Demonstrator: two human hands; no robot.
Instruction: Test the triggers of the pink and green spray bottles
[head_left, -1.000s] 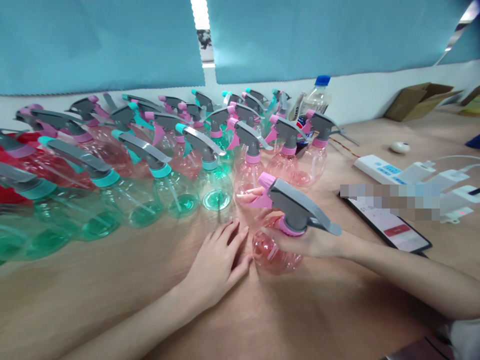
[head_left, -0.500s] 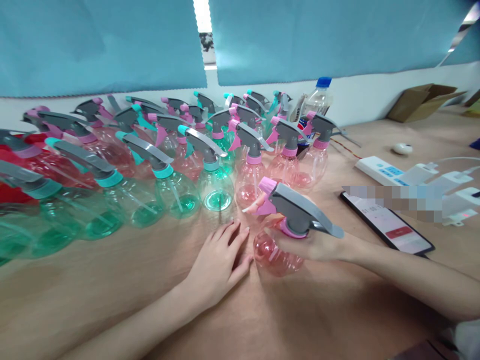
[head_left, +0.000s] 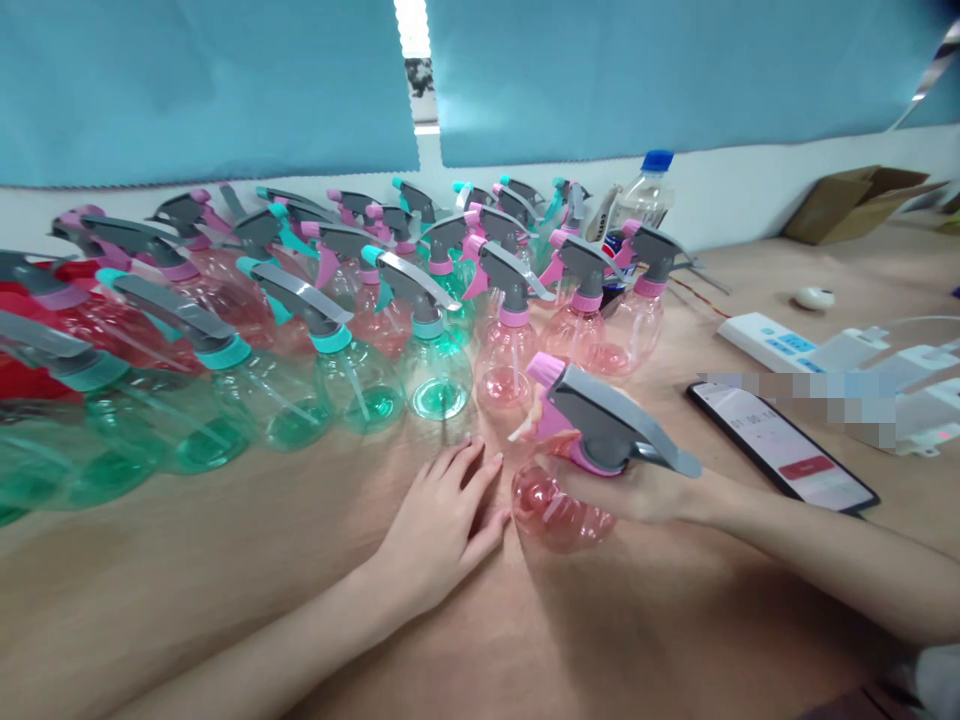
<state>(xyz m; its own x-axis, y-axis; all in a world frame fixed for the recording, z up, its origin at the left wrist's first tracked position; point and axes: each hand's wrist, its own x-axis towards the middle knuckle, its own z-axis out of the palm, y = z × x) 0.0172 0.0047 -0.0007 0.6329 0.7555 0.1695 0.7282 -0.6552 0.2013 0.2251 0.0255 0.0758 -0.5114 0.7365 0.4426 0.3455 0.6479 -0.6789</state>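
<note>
A pink spray bottle (head_left: 559, 510) with a grey and pink trigger head is gripped around its neck by my right hand (head_left: 637, 488). Part of that hand is hidden behind the trigger head, and a fingertip shows by the pink trigger. My left hand (head_left: 442, 520) lies flat on the table, fingers spread, just left of the bottle and holding nothing. Beyond it stands a green spray bottle (head_left: 439, 385) with a turquoise collar. A pink spray bottle (head_left: 510, 365) stands to the right of that one.
Several more green and pink spray bottles crowd the table's left and back, along the wall. A clear bottle with a blue cap (head_left: 645, 195) stands behind them. At right lie a phone (head_left: 780, 440), a power strip (head_left: 772, 345), a white earbud case (head_left: 814, 299) and a cardboard box (head_left: 847, 205).
The camera view has shifted slightly, moving the scene a little to the right. My right hand still holds the pink spray bottle, and my left hand stays flat on the table.
</note>
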